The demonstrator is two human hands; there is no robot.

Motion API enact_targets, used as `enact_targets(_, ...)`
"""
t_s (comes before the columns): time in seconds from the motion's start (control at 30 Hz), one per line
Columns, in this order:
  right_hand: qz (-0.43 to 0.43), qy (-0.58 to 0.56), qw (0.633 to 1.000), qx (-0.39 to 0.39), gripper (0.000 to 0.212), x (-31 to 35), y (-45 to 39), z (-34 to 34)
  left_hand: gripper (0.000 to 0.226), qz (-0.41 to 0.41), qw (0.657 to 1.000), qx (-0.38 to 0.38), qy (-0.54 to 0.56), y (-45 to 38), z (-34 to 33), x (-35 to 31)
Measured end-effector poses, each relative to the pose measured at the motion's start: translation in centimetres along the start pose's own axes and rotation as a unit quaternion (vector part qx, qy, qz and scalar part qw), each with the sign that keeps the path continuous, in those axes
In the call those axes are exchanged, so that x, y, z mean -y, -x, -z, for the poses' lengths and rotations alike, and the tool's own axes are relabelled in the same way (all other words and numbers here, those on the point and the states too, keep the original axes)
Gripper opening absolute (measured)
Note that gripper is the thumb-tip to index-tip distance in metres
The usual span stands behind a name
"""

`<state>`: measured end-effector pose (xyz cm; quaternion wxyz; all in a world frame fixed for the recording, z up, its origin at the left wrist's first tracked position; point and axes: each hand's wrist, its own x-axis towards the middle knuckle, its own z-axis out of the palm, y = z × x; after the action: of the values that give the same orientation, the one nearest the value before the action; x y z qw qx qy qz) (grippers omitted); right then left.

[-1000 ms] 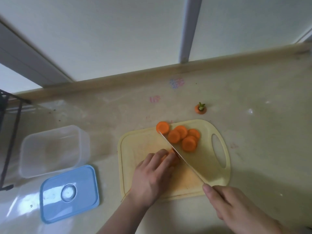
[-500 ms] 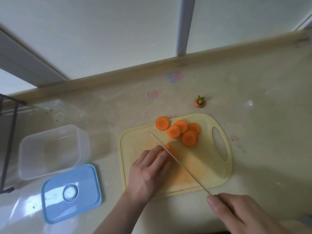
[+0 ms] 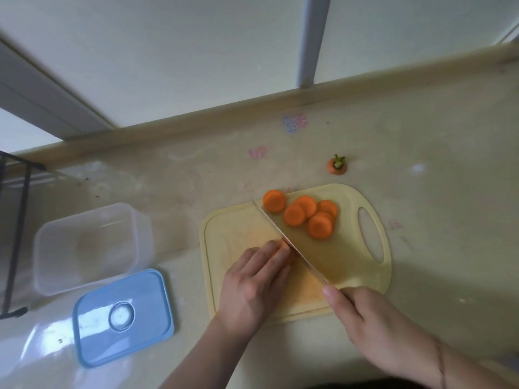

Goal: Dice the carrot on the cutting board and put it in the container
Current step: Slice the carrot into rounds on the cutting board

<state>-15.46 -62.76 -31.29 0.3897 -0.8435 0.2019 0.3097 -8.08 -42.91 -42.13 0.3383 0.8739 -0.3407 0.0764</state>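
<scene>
Here, a carrot piece (image 3: 284, 245) is pinned under the left hand's (image 3: 252, 287) curled fingers, while a knife (image 3: 289, 242) is gripped by the closed right hand (image 3: 376, 329); no writing is legible.

Orange carrot slices (image 3: 304, 216) on yellow board (image 3: 348, 265)

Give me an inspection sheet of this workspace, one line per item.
Surface: beige counter, faint pink and blue marks, small specks.
Job's things: yellow cutting board; five carrot slices at its far end; carrot piece under the left hand; knife beside it; clear container empty, left of the board; blue lid off, lying beside it.
Clutter: carrot top on the counter beyond the board.
Grippers: left hand holds the carrot piece; right hand grips the knife.
Cables: nothing seen.
Surroundings: window frame, black rack at left.
</scene>
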Motion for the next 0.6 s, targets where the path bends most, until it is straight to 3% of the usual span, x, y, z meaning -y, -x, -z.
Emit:
enact_targets(0.03, 0.052, 0.037, 0.997, -0.032, 0.068, 0.2, -1.0, -1.1, 0.026, -0.004, 1.000, 0.002, -0.002, 0.0, 0.1, 0.0)
enact_targets(0.13, 0.060, -0.025, 0.998, -0.020, 0.070, -0.1, -2.0, -2.1, 0.026, 0.012, 1.000, -0.007, -0.016, 0.1, 0.3, 0.1)
enact_targets(0.17, 0.080, -0.035, 0.995, -0.049, 0.072, -0.5, -1.4, -1.9, 0.026, 0.015, 1.000, -0.009, -0.018, 0.1, 0.3, 0.0)
enact_targets(0.4, 0.000, -0.058, 0.998, -0.035, 0.071, 0.4, 3.0, -0.6, 0.018, 0.022, 1.000, -0.006, -0.011, 0.2, 0.2, 0.0)
enact_targets(0.53, -0.018, -0.030, 0.998, -0.058, 0.097, 1.1, 4.4, -0.4, 0.020, 0.024, 1.000, -0.014, -0.013, 0.0, -0.1, -0.1)
enact_targets(0.6, -0.032, -0.006, 0.998, -0.051, 0.096, 1.3, 4.4, -0.4, 0.023, 0.022, 0.999, -0.020, -0.015, -0.1, 0.0, -0.1)
